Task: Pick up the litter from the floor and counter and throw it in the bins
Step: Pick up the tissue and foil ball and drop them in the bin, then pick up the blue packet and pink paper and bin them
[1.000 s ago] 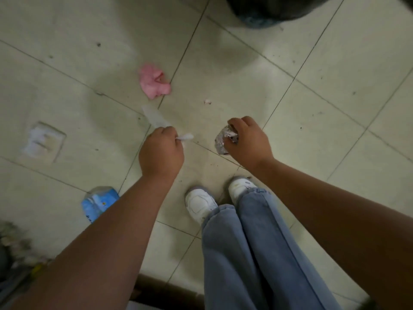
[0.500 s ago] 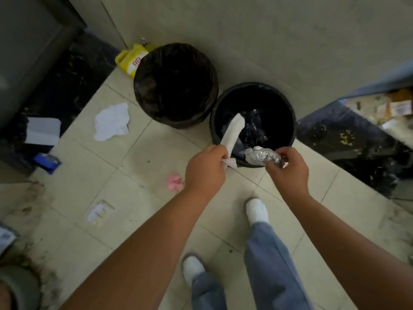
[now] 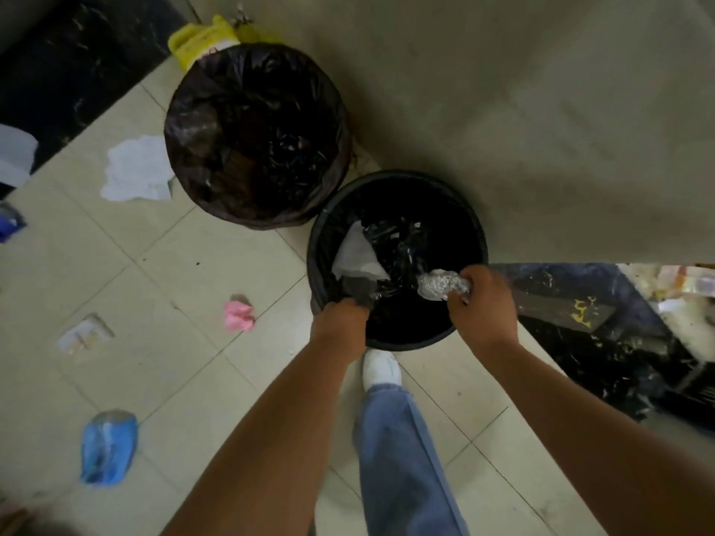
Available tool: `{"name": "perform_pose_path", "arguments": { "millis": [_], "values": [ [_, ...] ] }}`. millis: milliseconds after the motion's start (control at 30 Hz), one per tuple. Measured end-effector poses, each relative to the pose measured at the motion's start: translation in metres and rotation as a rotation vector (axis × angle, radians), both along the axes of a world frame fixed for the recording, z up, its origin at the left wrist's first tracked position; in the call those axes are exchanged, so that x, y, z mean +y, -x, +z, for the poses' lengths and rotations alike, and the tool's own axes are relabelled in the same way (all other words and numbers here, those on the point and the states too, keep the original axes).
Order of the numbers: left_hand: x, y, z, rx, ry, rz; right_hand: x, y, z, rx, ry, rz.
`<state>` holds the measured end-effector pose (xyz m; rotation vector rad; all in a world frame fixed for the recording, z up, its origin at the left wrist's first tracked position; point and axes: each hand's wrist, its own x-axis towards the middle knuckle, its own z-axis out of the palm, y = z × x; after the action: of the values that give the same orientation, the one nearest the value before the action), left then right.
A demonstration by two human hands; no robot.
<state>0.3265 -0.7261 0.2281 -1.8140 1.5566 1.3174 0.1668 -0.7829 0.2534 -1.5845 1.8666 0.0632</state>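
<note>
Head view: foil wad over the bin

Crumpled silver foil (image 3: 442,285) sits pinched in the right hand (image 3: 481,307), above the black bin (image 3: 474,226). Left hand (image 3: 340,323) rests at the bin's near rim; its grip cannot be told. White paper (image 3: 358,253) lies inside, just beyond it. Left of the hands: pink scrap (image 3: 238,315), blue wrapper (image 3: 108,446), second bin (image 3: 255,137).

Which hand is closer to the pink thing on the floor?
Left. The left hand is at the bin's near rim, just right of the pink litter. The right hand, holding foil, is farther right.
</note>
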Motion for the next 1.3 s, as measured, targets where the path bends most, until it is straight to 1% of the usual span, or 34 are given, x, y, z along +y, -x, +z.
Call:
{"name": "perform_pose_path", "arguments": {
  "millis": [67,167,200,300,367,433,500,567,733,867,933,1000,1067,1167,1300],
  "values": [
    [0.01,-0.008,0.0,-0.036,0.052,0.026,-0.008,-0.013,-0.011,0.008,-0.037,0.16],
    [0.025,-0.029,0.001,-0.105,0.142,0.064,-0.016,-0.036,-0.028,-0.034,-0.088,0.275],
    [0.03,-0.038,0.003,-0.137,0.175,0.076,-0.016,-0.041,-0.035,-0.001,-0.125,0.314],
    [0.042,-0.065,0.013,-0.244,0.25,0.15,-0.01,-0.048,-0.046,0.228,-0.286,0.416],
    [0.048,-0.082,0.02,-0.334,0.287,0.153,0.001,-0.054,-0.043,0.291,-0.313,0.471],
    [0.058,-0.098,0.029,-0.407,0.304,0.175,0.013,-0.065,-0.034,0.284,-0.257,0.577],
    [0.074,-0.112,0.043,-0.459,0.301,0.267,0.024,-0.083,-0.021,0.263,-0.197,0.679],
    [0.095,-0.124,0.057,-0.497,0.282,0.347,0.032,-0.104,-0.008,0.23,-0.162,0.739],
    [0.172,-0.174,0.086,-0.584,0.208,0.584,0.063,-0.183,0.028,0.139,-0.013,0.993],
    [0.245,-0.216,0.082,-0.661,0.141,0.703,0.106,-0.247,0.044,0.178,0.032,1.162],
    [0.281,-0.236,0.076,-0.673,0.111,0.779,0.132,-0.28,0.047,0.208,0.061,1.242],
    [0.312,-0.257,0.067,-0.659,0.121,0.839,0.162,-0.312,0.047,0.241,0.094,1.303],
    [0.341,-0.279,0.058,-0.644,0.139,0.851,0.194,-0.342,0.043,0.279,0.112,1.332],
    [0.393,-0.313,0.04,-0.605,0.137,0.85,0.254,-0.386,0.028,0.33,0.079,1.349],
    [0.457,-0.349,0.009,-0.569,0.163,0.868,0.324,-0.431,-0.004,0.316,-0.007,1.386]
  ]
}}
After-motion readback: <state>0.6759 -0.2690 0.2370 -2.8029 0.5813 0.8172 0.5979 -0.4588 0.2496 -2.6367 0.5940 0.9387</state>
